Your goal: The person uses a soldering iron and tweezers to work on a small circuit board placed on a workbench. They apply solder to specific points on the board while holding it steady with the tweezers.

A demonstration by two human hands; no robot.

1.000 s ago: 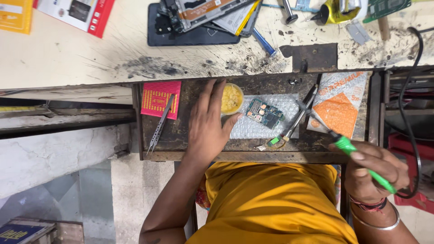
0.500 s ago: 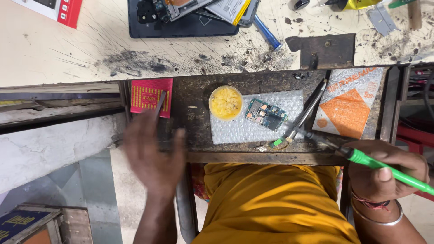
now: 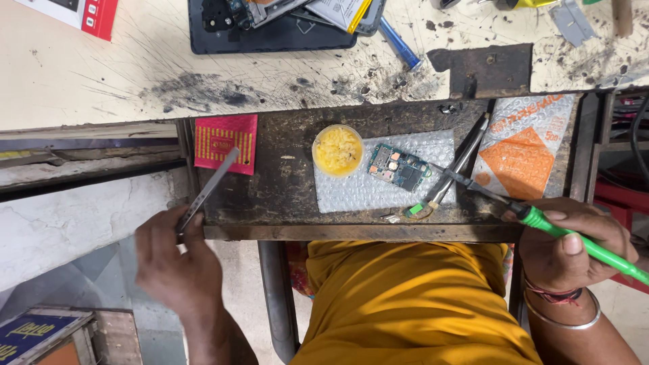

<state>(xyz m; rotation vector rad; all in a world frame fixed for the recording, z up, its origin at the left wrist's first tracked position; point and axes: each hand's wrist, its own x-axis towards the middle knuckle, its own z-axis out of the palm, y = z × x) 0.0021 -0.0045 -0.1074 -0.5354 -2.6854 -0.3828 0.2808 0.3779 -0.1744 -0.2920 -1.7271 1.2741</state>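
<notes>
Metal tweezers (image 3: 208, 187) are pinched in the left hand (image 3: 174, 263) at the tray's (image 3: 284, 196) left edge, tips over a red packet (image 3: 226, 142). A green-handled soldering iron (image 3: 541, 223) is gripped in the right hand (image 3: 574, 243), tip beside a small circuit board (image 3: 397, 167) on bubble wrap (image 3: 351, 189). A yellow flux tin (image 3: 337, 149) is seen just left of the board. An orange-and-white pouch (image 3: 524, 155) lies at right. A red-and-white box (image 3: 81, 12) is cut off at top.

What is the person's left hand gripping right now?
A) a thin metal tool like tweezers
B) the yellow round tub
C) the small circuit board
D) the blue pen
A: the left hand pinches thin metal tweezers at the drawer's edge, while the yellow tub and circuit board lie untouched on the bubble wrap.
</notes>
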